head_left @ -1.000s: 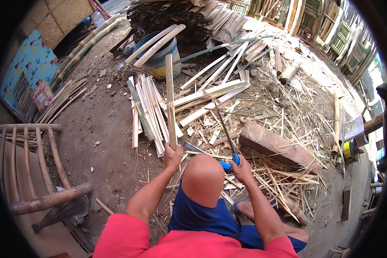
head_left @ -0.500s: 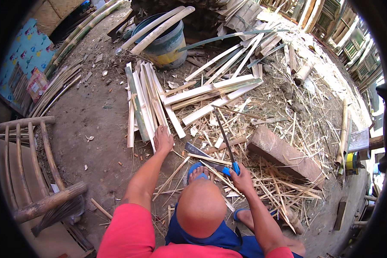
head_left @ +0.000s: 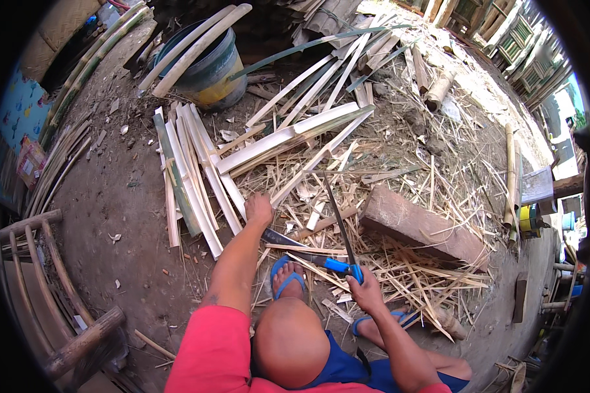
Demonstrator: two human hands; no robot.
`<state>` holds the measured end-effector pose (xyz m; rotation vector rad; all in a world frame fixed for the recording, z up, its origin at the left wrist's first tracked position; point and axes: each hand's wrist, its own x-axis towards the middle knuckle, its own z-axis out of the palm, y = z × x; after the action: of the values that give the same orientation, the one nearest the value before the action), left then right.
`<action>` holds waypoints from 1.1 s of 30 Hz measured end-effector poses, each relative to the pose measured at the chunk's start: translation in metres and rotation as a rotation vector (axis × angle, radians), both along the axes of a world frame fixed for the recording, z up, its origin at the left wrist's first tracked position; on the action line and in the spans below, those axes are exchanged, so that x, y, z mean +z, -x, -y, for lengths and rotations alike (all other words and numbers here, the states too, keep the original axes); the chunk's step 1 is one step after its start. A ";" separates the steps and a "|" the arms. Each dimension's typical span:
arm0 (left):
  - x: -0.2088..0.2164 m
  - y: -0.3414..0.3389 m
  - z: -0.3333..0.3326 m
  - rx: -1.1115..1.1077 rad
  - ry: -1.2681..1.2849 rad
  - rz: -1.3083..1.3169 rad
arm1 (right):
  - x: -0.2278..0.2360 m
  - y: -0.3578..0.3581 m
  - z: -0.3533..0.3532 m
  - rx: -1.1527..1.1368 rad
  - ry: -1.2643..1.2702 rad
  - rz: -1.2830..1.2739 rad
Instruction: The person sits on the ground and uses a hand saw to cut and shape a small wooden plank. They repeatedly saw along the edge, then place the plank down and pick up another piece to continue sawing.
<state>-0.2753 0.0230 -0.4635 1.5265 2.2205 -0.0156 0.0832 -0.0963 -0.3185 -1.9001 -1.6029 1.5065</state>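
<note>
A person in a red shirt crouches on an earthen floor, seen from above, with a long reddish-brown rectangular block [head_left: 423, 229] lying to the right of centre as the landmark. At the near side of the block's left end, the person's right hand [head_left: 366, 291] is closed around the blue handle of a long, straight, narrow dark-bladed tool [head_left: 341, 226], whose blade points away from the body, just left of the block. Well to the left of the block lies a loose bundle of long, pale split-bamboo strips [head_left: 193, 188], some edged in green. The left hand [head_left: 259, 208], between bundle and block, is at the near ends of these pieces; whether its fingers grip one cannot be told. The likeliest trouble is a cut. A second tool, a curved dark blade with a blue handle [head_left: 337, 265], lies on the ground left of the block, its blade close to the left wrist. A bare foot in a blue rubber sandal [head_left: 287, 278], also left of the block, is just beside this tool, so a slip of the arm or a shift of weight could bring skin against its edge. The thin, pale bamboo splinters [head_left: 432, 288] strewn along the block's near side could slide underfoot or prick a hand.
</note>
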 end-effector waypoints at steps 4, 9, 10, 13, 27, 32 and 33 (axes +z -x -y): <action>0.069 -0.012 0.025 0.095 -0.463 0.247 | 0.005 -0.008 0.005 -0.049 -0.054 -0.043; 0.237 -0.020 0.005 0.080 -1.147 0.543 | 0.035 -0.018 0.017 -0.162 -0.156 -0.184; 0.275 -0.030 -0.010 -0.032 -1.357 0.897 | 0.046 -0.022 0.021 -0.160 -0.165 -0.224; 0.377 -0.063 -0.019 -0.119 -1.439 1.137 | 0.082 -0.034 0.033 -0.193 -0.162 -0.195; 0.542 -0.260 0.070 -0.347 -1.441 1.483 | 0.233 -0.111 0.079 -0.169 -0.601 0.027; 0.525 -0.301 0.075 -0.610 -1.434 1.449 | 0.302 -0.108 0.092 -0.169 -0.961 -0.090; 0.524 -0.305 0.075 -0.602 -1.517 1.375 | 0.311 -0.108 0.093 -0.174 -1.050 -0.133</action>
<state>0.0296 -0.0519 0.0609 1.6810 0.3599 2.0916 0.1908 -0.1890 -0.0079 -1.2368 -1.6109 0.4833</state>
